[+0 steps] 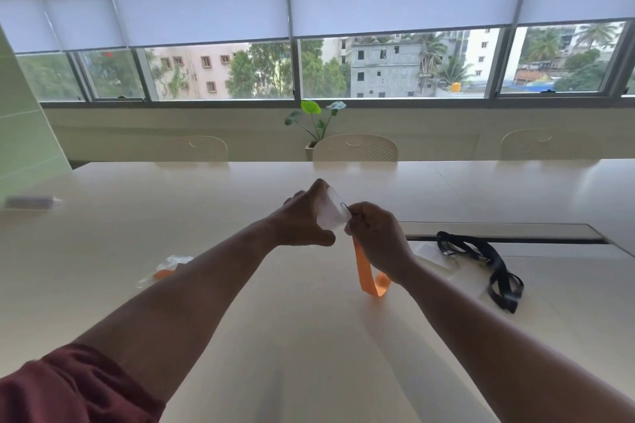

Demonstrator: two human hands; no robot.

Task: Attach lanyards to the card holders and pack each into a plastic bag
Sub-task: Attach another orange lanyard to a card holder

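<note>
My left hand (304, 216) grips a clear card holder (331, 213) above the middle of the table. Right beside it, my right hand (376, 233) pinches the metal clip end of an orange lanyard (369, 276), held against the holder's edge. The orange strap hangs down from that hand and loops onto the table. A black lanyard (488, 261) lies in a heap to the right, next to a clear flat piece (429, 252) that may be a holder or a bag. To the left lies a plastic bag (168, 268) with something orange inside.
The long pale table (309, 336) has a dark cable slot (498, 233) at the right. A blurred grey object (32, 202) rests at the far left. Chairs (355, 148) and a potted plant (318, 124) stand behind the far edge.
</note>
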